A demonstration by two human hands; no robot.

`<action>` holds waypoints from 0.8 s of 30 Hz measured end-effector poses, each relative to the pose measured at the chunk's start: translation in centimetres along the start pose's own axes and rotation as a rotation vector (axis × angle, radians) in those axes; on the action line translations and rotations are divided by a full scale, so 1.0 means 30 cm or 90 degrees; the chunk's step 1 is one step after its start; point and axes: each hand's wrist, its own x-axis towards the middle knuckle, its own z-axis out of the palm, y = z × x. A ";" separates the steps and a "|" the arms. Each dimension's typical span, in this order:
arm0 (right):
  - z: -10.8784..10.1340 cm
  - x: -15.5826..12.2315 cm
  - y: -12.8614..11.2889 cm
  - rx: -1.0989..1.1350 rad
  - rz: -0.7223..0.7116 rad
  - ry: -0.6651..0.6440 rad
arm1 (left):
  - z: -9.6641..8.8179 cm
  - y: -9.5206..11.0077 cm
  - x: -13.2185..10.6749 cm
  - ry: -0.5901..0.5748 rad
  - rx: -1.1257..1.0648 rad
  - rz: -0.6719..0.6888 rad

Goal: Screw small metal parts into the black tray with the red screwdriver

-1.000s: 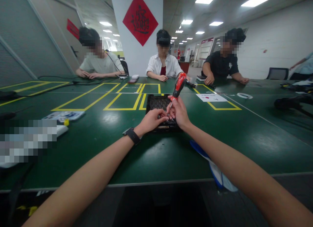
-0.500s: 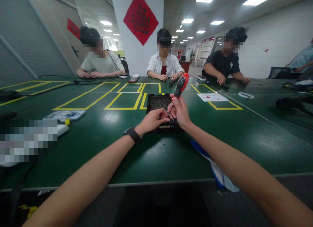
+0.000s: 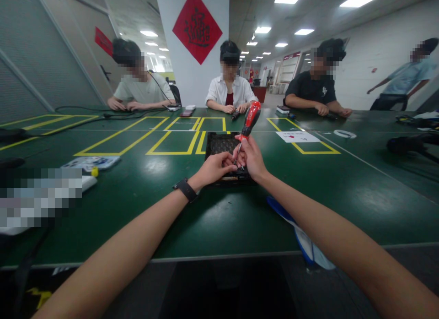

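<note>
My right hand [image 3: 254, 159] grips a screwdriver [image 3: 252, 118] with a red and black handle. The tool leans, handle up and to the right, its thin metal shaft pointing down between my hands. Close by on the left, my left hand [image 3: 213, 169] is closed in a pinch around the shaft's lower end. Whatever small thing its fingertips may hold is hidden. Both hands are over a shallow black tray-like box [image 3: 216, 142] with a patterned inside, lying on the green table. My hands cover its front part, and the screwdriver's tip cannot be made out.
Yellow tape outlines [image 3: 185, 153] mark the green table [image 3: 192, 227]. A blue and white cloth-like item [image 3: 303, 241] hangs over the near edge by my right forearm. Printed paper [image 3: 297, 137] and a white ring [image 3: 345, 134] lie right. Three people sit opposite; another person [image 3: 404, 76] stands far right.
The screwdriver's handle has tipped slightly left, turning in my right hand. My left hand stays in place. The person at far right has come further into view; the seated person at right has shifted their hands.
</note>
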 end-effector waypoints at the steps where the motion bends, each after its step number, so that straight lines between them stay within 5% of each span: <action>1: 0.001 0.000 0.000 -0.003 0.000 0.001 | 0.001 -0.003 0.000 0.013 0.018 -0.008; 5: 0.003 -0.001 -0.001 -0.011 -0.003 -0.006 | 0.000 -0.008 0.000 0.004 0.035 -0.003; 11: -0.004 0.004 0.007 0.008 -0.002 0.005 | -0.006 0.009 0.001 -0.059 -0.118 0.010; 16: -0.032 0.035 0.022 0.050 0.013 0.103 | -0.012 -0.004 0.010 0.118 -0.154 -0.032; 20: -0.070 0.063 0.033 0.042 0.071 0.210 | -0.025 -0.030 0.023 0.213 -0.308 -0.117; 24: -0.092 0.065 0.051 -0.029 0.156 0.181 | -0.033 -0.045 0.029 0.261 -0.424 -0.157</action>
